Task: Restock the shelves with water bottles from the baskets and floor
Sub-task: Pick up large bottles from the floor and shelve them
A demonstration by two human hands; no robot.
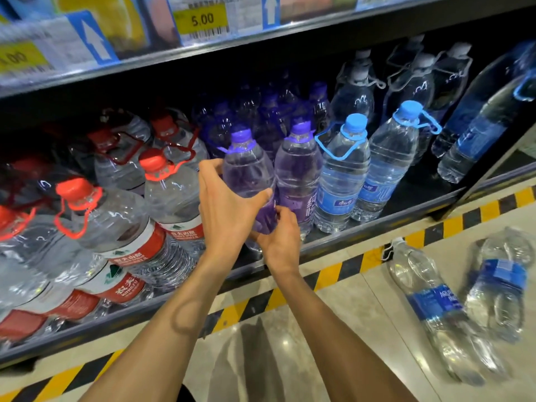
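Observation:
A purple-capped water bottle (246, 169) stands at the front edge of the bottom shelf (362, 229). My left hand (226, 210) grips its left side, thumb across the purple label. My right hand (280, 239) holds it low on the right, fingers curled at the label's edge. A second purple-capped bottle (298, 169) stands right beside it. Two clear bottles with blue labels (432, 303) (499, 282) lie on the floor at the right.
Red-capped bottles (121, 227) fill the shelf's left part; blue-capped bottles (345, 175) and white-capped ones (359, 91) stand to the right. An upper shelf with price tags (200, 20) overhangs. Yellow-black hazard tape (333, 274) runs along the tiled floor.

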